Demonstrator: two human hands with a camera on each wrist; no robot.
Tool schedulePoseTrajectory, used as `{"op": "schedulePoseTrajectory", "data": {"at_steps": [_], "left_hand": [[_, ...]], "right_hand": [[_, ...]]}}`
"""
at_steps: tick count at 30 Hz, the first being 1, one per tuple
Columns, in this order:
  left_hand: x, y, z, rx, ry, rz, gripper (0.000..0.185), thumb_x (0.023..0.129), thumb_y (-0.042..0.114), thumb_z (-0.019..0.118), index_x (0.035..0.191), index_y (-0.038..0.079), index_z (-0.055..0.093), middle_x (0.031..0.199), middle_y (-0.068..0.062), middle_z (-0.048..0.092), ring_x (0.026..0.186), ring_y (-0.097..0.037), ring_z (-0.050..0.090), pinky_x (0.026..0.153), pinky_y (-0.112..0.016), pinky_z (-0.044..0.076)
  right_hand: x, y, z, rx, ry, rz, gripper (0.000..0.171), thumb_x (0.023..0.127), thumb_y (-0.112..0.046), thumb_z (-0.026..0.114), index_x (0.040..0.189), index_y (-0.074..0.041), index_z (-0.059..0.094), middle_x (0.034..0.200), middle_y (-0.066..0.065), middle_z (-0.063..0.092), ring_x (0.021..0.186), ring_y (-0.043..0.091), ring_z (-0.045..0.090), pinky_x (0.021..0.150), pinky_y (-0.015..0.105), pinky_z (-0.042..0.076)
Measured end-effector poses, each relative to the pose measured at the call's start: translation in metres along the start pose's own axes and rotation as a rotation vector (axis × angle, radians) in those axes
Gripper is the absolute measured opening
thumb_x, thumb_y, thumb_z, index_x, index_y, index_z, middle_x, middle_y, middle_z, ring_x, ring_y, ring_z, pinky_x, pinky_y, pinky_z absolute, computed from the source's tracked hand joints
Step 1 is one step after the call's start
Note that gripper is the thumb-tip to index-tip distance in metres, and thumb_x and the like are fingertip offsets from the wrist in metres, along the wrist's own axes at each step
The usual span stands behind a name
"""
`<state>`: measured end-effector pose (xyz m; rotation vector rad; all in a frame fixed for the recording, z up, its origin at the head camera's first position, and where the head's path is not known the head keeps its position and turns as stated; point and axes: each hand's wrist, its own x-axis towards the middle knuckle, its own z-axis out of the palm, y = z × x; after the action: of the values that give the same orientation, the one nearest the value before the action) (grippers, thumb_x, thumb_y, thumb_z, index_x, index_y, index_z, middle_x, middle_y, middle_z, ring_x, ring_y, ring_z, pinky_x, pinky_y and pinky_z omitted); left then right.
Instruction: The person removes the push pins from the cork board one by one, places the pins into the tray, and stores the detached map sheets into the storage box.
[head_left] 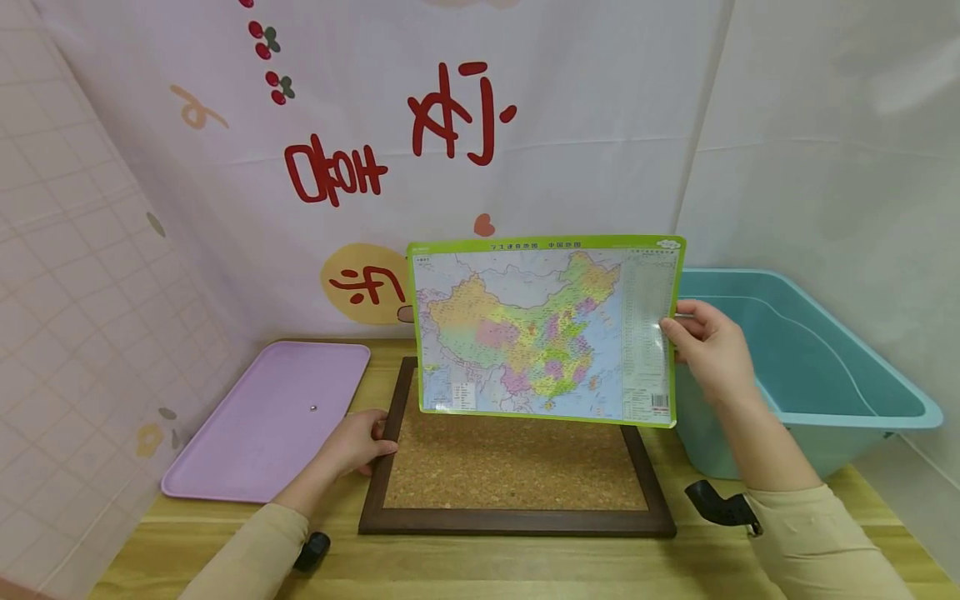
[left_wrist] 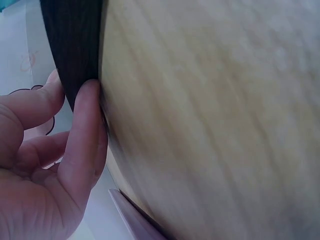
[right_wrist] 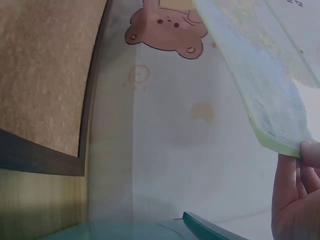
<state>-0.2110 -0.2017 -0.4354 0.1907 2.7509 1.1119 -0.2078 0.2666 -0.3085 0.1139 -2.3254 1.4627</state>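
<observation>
A map of China with a green border hangs tilted up over the cork board. Its right edge is pinched by my right hand, thumb on the printed face and fingers behind. In the right wrist view the map bends a little near that grip. Below it, the brown-framed cork board lies on the table, its far part hidden by the map. With thumb and fingers, my left hand grips the board's left frame edge. The left wrist view shows fingertips on both sides of that dark frame.
To the left lies a flat lilac tray with a small shiny bit on it. A teal plastic tub stands at the right, close to my right forearm. Behind everything hangs a white printed backdrop.
</observation>
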Motion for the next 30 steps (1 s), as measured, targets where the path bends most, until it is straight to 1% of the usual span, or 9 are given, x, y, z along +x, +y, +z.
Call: {"op": "schedulePoseTrajectory", "data": {"at_steps": [2, 5, 7, 9, 12, 16, 22, 26, 30], "left_hand": [[0.0, 0.0, 0.0, 0.003, 0.001, 0.001, 0.057, 0.087, 0.003, 0.075, 0.134, -0.015, 0.047, 0.091, -0.012, 0.051, 0.07, -0.021, 0.06, 0.048, -0.033, 0.056], [0.0, 0.0, 0.0, 0.006, 0.003, 0.0, 0.058, 0.087, 0.003, 0.075, 0.135, -0.015, 0.047, 0.09, -0.012, 0.05, 0.069, -0.021, 0.06, 0.048, -0.032, 0.056], [0.0, 0.0, 0.0, 0.009, 0.004, -0.001, 0.058, 0.087, 0.003, 0.075, 0.135, -0.015, 0.047, 0.09, -0.012, 0.05, 0.068, -0.021, 0.06, 0.047, -0.032, 0.056], [0.0, 0.0, 0.0, 0.011, 0.006, -0.001, 0.058, 0.087, 0.003, 0.075, 0.135, -0.015, 0.047, 0.09, -0.012, 0.05, 0.068, -0.02, 0.06, 0.047, -0.032, 0.056], [0.001, 0.0, 0.0, 0.014, 0.007, -0.001, 0.058, 0.087, 0.003, 0.075, 0.134, -0.014, 0.048, 0.09, -0.012, 0.05, 0.068, -0.02, 0.06, 0.047, -0.032, 0.056], [0.001, 0.0, 0.001, 0.011, 0.007, -0.006, 0.057, 0.087, 0.003, 0.075, 0.135, -0.013, 0.048, 0.091, -0.012, 0.051, 0.069, -0.021, 0.061, 0.047, -0.032, 0.056], [0.002, -0.001, 0.001, 0.008, 0.006, -0.016, 0.059, 0.087, 0.003, 0.075, 0.136, -0.014, 0.047, 0.093, -0.013, 0.052, 0.067, -0.021, 0.061, 0.047, -0.032, 0.056], [0.002, -0.002, 0.002, 0.009, 0.004, -0.021, 0.06, 0.087, 0.003, 0.076, 0.137, -0.014, 0.046, 0.094, -0.013, 0.053, 0.067, -0.021, 0.061, 0.048, -0.032, 0.056], [0.002, -0.002, 0.001, 0.007, 0.006, -0.019, 0.06, 0.087, 0.003, 0.076, 0.136, -0.014, 0.046, 0.094, -0.014, 0.053, 0.068, -0.021, 0.062, 0.048, -0.033, 0.057]], "right_hand": [[0.001, -0.002, -0.006, 0.002, 0.004, 0.008, 0.027, 0.1, -0.016, 0.061, 0.119, 0.003, 0.059, 0.085, -0.025, 0.066, 0.072, 0.003, 0.064, 0.056, 0.023, 0.053], [0.001, -0.004, -0.016, 0.037, 0.01, 0.03, 0.017, 0.1, -0.017, 0.061, 0.114, -0.008, 0.063, 0.086, -0.024, 0.067, 0.074, 0.003, 0.064, 0.057, 0.022, 0.053], [0.001, -0.004, -0.023, 0.111, 0.017, 0.05, 0.011, 0.099, -0.016, 0.062, 0.11, -0.015, 0.064, 0.086, -0.022, 0.069, 0.074, 0.002, 0.065, 0.057, 0.02, 0.053], [0.002, -0.004, -0.03, 0.199, 0.025, 0.063, 0.009, 0.098, -0.015, 0.063, 0.107, -0.019, 0.064, 0.086, -0.019, 0.071, 0.074, 0.002, 0.066, 0.057, 0.019, 0.053], [0.002, -0.004, -0.04, 0.303, 0.041, 0.073, 0.009, 0.097, -0.014, 0.065, 0.105, -0.019, 0.065, 0.085, -0.016, 0.072, 0.073, 0.002, 0.066, 0.055, 0.018, 0.053], [0.004, -0.004, -0.053, 0.357, 0.071, 0.086, 0.01, 0.096, -0.014, 0.066, 0.105, -0.018, 0.066, 0.084, -0.015, 0.072, 0.072, 0.002, 0.066, 0.054, 0.017, 0.052], [0.007, -0.003, -0.074, 0.493, 0.121, 0.11, 0.012, 0.094, -0.01, 0.068, 0.102, -0.018, 0.07, 0.083, -0.01, 0.072, 0.071, 0.004, 0.066, 0.05, 0.019, 0.051], [0.008, -0.001, -0.087, 0.536, 0.139, 0.116, 0.014, 0.094, -0.007, 0.067, 0.101, -0.018, 0.071, 0.083, -0.008, 0.072, 0.071, 0.004, 0.067, 0.049, 0.02, 0.052], [0.009, 0.002, -0.1, 0.569, 0.165, 0.103, 0.015, 0.094, -0.005, 0.066, 0.102, -0.017, 0.071, 0.084, -0.007, 0.072, 0.071, 0.004, 0.067, 0.049, 0.019, 0.052]]}}
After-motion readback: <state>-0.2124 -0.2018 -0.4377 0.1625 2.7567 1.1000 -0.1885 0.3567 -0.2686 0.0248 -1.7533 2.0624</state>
